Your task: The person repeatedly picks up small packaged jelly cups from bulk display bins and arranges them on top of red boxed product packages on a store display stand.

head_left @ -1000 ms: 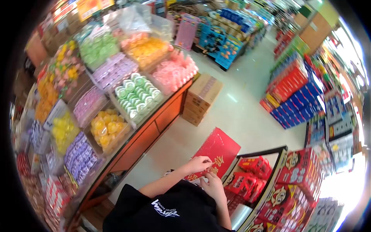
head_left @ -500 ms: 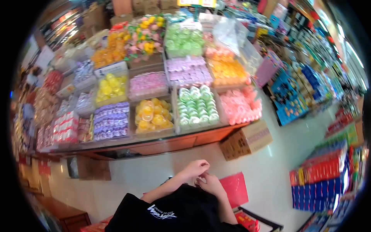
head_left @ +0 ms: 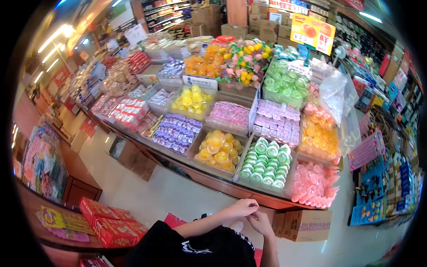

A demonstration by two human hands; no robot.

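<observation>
- Head view: two bare hands, brought together in front of the body, before the near edge of a display counter.
- Left hand: fingers bent inward; how far the grip is closed, and whether anything is held, cannot be told.
- Right hand: placed just below the left, with fingers curled towards it; whether the two are touching cannot be made out, and the contents of the grip, if any, cannot be told.
- Black shirt: worn by the person, printed with white lettering.
- Green-and-white cups: stacked in rows in a clear bin on the counter, beyond the hands.
- Yellow-orange cups: heaped in the bin just left of the green-and-white cups.
- Pink pieces: piled at the counter's right corner, beside the green-and-white cups.
- Purple packets: laid in rows, left of the yellow-orange cups.
- Lilac packets: set behind the green-and-white cups.
- Cardboard carton: stood on the floor by the counter's right end, near the right hand.
- Red boxes: laid on a surface at lower left, well apart from the hands.
- Yellow sign: mounted above the counter's far right part.
</observation>
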